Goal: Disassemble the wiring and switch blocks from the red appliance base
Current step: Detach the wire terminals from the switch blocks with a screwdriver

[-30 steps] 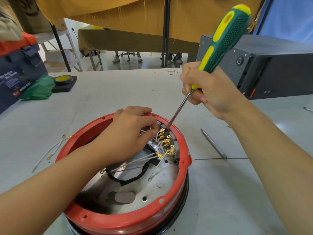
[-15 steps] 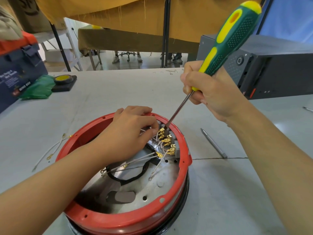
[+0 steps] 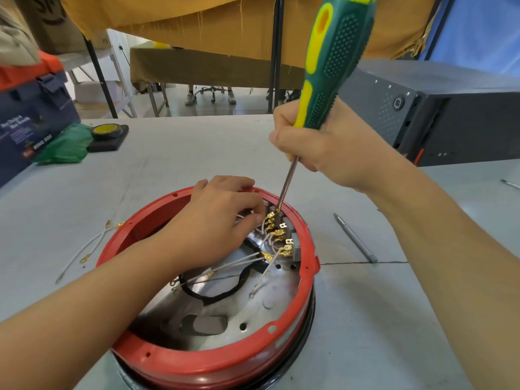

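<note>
Base [image 3: 213, 358], red-rimmed, round, is set on the grey counter [image 3: 380, 333] at 6 o'clock, open side up, metal plate exposed within. Switch blocks [image 3: 289, 237] with brass terminals are ranged along the inner wall at 2 o'clock of the base; white wires [image 3: 239, 261] are fanned from them across the plate. Left hand [image 3: 216, 229] is reached into the base, fingertips pinched on a wire beside the uppermost terminal. Right hand [image 3: 323, 147] is curled around a green-and-yellow screwdriver [image 3: 329, 60], tip placed at the top block. Loose wires [image 3: 84, 249] are laid at 9 o'clock, a grey bit [image 3: 355, 238] at 3 o'clock, a black case [image 3: 439, 111] at 1 o'clock.
</note>
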`<state>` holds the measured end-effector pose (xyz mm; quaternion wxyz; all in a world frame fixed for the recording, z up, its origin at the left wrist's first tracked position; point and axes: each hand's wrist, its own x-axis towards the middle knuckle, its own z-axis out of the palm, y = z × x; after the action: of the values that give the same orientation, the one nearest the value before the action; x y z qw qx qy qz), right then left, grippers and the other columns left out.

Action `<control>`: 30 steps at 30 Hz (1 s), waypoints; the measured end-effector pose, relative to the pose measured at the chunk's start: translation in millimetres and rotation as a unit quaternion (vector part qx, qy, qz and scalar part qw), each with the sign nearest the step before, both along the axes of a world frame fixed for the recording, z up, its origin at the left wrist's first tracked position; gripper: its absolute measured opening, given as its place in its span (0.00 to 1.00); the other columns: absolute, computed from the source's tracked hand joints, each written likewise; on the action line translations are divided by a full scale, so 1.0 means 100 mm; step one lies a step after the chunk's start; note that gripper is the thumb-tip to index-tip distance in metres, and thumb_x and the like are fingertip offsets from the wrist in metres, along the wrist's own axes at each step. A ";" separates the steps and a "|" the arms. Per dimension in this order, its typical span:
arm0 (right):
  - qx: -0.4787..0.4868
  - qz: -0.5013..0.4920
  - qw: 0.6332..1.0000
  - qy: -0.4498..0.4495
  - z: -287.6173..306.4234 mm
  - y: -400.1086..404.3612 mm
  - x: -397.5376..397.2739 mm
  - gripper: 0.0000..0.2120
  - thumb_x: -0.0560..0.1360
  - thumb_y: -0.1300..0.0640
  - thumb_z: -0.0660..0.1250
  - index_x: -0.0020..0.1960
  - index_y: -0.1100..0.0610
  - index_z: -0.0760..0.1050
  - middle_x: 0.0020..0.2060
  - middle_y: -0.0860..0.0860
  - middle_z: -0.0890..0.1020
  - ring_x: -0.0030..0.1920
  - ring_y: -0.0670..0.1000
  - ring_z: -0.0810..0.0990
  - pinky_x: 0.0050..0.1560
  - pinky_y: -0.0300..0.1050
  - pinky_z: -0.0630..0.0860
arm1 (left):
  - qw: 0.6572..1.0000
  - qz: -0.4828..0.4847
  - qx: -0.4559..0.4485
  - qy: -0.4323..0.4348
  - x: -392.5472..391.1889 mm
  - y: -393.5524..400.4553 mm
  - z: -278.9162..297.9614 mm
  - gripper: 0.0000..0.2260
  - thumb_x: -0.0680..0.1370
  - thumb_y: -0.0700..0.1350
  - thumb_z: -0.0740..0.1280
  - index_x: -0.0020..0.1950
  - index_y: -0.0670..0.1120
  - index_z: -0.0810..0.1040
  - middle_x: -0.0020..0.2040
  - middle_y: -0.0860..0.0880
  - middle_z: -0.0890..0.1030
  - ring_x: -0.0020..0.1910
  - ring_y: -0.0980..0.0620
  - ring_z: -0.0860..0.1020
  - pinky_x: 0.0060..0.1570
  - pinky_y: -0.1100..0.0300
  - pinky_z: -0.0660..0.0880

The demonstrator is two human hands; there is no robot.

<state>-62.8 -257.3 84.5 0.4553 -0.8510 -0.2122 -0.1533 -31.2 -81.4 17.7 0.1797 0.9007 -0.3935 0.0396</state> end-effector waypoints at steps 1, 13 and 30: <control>0.018 -0.001 1.000 0.004 -0.01 -0.01 0.00 0.18 0.73 0.67 0.63 0.28 0.57 0.62 0.22 0.45 0.66 0.23 0.42 0.67 0.27 0.28 0.62 | 1.000 0.000 -0.002 0.002 0.00 0.00 0.00 0.07 0.78 0.51 0.60 0.50 0.55 0.78 0.69 0.50 0.70 0.70 0.49 0.64 0.67 0.43 0.61; 0.252 0.007 0.966 0.059 -0.29 -0.27 0.01 0.14 0.71 0.63 0.59 0.27 0.55 0.65 0.18 0.42 0.65 0.20 0.45 0.56 0.26 0.35 0.55 | 1.000 0.004 -0.006 0.011 -0.02 0.01 0.01 0.06 0.79 0.51 0.61 0.47 0.57 0.77 0.70 0.52 0.68 0.71 0.52 0.62 0.69 0.44 0.59; 0.390 -0.016 0.918 0.072 -0.52 -0.42 0.00 0.12 0.69 0.61 0.59 0.28 0.59 0.62 0.17 0.48 0.58 0.19 0.46 0.54 0.24 0.34 0.54 | 1.000 0.003 -0.015 0.011 -0.02 0.01 0.00 0.05 0.78 0.51 0.60 0.46 0.58 0.75 0.70 0.52 0.69 0.70 0.52 0.63 0.69 0.44 0.59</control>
<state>-62.5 -299.6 32.7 0.7624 -0.6181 -0.0887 -0.1697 -33.3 -80.7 17.3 0.1974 0.8995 -0.3881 0.0364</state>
